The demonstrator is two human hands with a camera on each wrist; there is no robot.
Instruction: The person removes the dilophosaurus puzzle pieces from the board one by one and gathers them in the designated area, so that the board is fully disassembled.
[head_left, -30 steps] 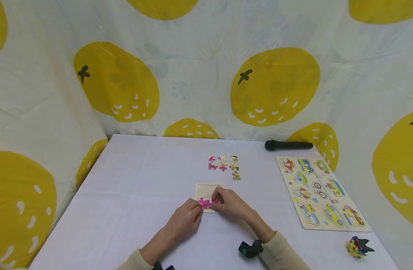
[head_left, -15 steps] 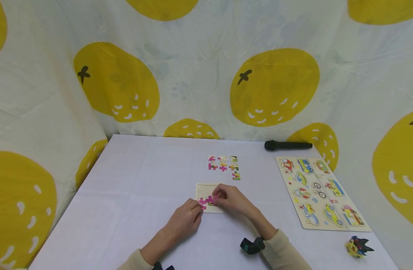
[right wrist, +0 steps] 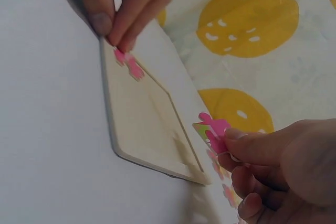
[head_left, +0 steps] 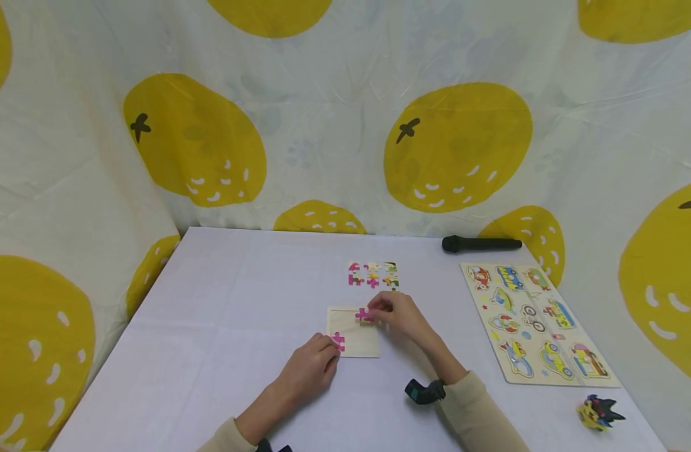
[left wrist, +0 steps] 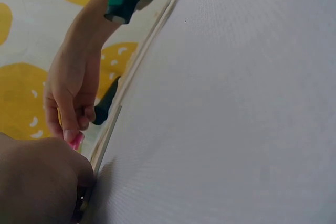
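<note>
A shallow wooden puzzle tray lies on the table, with a pink jigsaw piece in its near left corner. My left hand grips the tray at that corner, its fingertips against the piece; the right wrist view shows the thumb at the tray's edge. Over the tray's far right corner, my right hand pinches a pink and green jigsaw piece between thumb and fingers, raised off the tray. Behind the tray are several loose jigsaw pieces in rows, one partly hidden by the right hand.
To the right lies a wooden picture board with vehicle shapes. A black microphone rests at the table's back edge. A small yellow and black figurine stands near the right edge. A fruit-print curtain hangs behind the table.
My right hand has lifted a pink piece from beside the corner piece and carried it away and to the right. The left hand has stayed at the tray's corner.
</note>
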